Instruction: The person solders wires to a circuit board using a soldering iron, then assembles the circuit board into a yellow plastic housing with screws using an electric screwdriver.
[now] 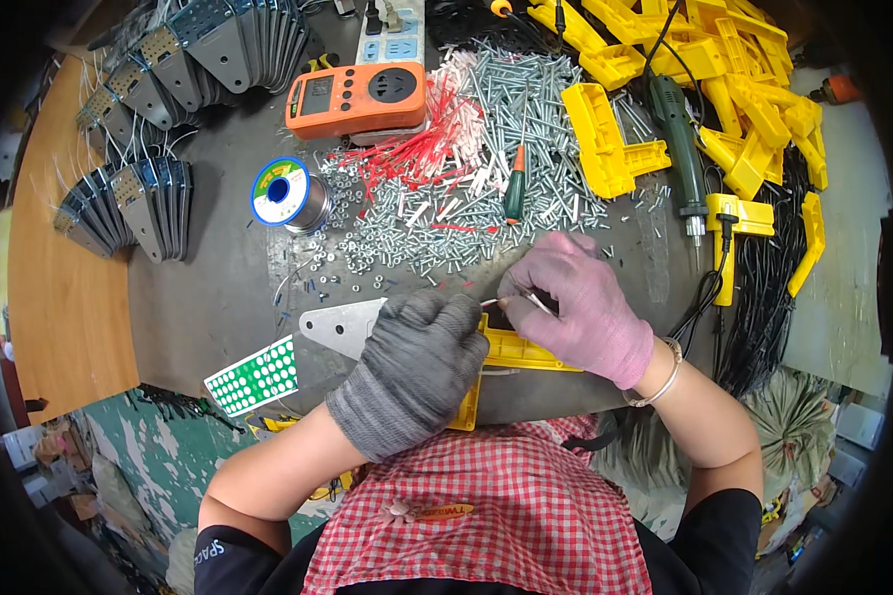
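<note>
My left hand (414, 365), in a grey knit glove, has its fingers curled in. My right hand (577, 309), in a pink glove, pinches a thin white wire (540, 303) between thumb and forefinger. A short stretch of wire spans the small gap to the left fingertips, which close on it. Beneath both hands lies a yellow plastic housing (526, 352), partly covered. A grey metal plate with holes (339, 328) sticks out to the left from under my left hand; its other end is hidden.
Screws (526, 109), red and white sleeves (412, 149) and nuts spread beyond my hands, with a screwdriver (515, 188) on them. Solder spool (290, 193), orange meter (357, 99) and metal plates (149, 203) stand left. Yellow housings (744, 109), an electric screwdriver (680, 149) and black cables (764, 288) fill the right.
</note>
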The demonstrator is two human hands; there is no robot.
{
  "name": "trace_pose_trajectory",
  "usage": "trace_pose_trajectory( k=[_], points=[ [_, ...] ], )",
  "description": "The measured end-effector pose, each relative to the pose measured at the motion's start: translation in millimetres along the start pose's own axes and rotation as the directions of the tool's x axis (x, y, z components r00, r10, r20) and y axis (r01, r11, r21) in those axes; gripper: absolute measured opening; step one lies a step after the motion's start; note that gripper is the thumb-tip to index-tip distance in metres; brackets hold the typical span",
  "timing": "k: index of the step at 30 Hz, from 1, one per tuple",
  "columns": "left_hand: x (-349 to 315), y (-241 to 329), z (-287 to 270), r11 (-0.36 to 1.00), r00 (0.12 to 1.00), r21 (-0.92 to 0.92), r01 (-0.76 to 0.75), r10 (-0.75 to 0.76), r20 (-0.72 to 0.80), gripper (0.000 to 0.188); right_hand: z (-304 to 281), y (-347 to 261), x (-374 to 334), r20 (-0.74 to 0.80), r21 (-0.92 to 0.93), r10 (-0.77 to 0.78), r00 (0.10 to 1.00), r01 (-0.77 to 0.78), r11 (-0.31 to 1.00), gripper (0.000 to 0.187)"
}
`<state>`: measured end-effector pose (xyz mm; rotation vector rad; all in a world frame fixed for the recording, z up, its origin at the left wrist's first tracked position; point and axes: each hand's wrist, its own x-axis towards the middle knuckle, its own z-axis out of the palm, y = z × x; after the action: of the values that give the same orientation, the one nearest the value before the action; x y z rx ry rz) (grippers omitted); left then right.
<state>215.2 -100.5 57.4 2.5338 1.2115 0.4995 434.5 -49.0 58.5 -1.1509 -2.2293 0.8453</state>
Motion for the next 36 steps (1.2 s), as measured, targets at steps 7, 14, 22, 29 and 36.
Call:
trace_pose_trajectory(
  k=[7,14,22,29,36],
  points=[
    [-11,9,7,0.997,0.997,-0.037,-0.063,0.061,-0.045,0.022,-4,-8,0,0.034,0.029,0.043,0.998,-0.044,0.999,0.010],
    [-21,18,25,0.996,0.995,0.083,-0.029,0.037,-0.089,0.030,-17,-7,-52,-0.157,0.523,0.046,0.987,0.044,0.851,0.009],
    [-30,23,13,0.998,0.997,0.067,-0.013,0.019,-0.078,0.029,-4,-19,-52,0.040,-0.085,-0.257,0.966,0.260,0.962,0.029],
    [-28,28,37,0.951,0.981,0.306,-0.037,0.093,-0.168,0.020,-4,-11,-48,-0.080,0.097,-0.171,0.982,0.178,0.979,0.031],
    [-27,23,16,0.996,0.972,0.033,0.088,-0.078,-0.223,0.031,7,-12,-46,-0.038,-0.014,-0.215,0.976,0.215,0.977,0.025]
  ],
)
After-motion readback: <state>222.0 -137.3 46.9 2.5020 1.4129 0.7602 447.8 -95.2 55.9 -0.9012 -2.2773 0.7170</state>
